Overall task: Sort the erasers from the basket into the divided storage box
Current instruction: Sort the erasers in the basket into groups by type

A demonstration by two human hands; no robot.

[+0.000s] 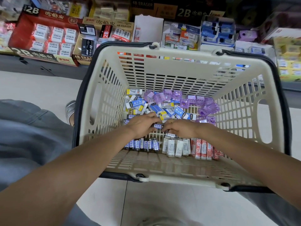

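- Pale floor tiles [40, 88] fill the lower frame; display boxes of erasers [47, 38] line a shelf across the top.
- Centre frame sits the cream slatted basket [179, 167], its dark handles folded down along the rim.
- Loose erasers [162, 108] lie heaped at its far end beside purple translucent pieces [202, 103]; rows of sleeved erasers [177, 147] stand on edge along the near wall.
- Both hands meet mid-basket: left hand [141, 126] and right hand [180, 129] pinch one small dark-sleeved eraser [158, 126] between curled fingertips.
- I judge these small blocks light and firm, with slick sleeves that could slide; best pinched across the long sides.
- No divided storage box can be picked out with certainty.
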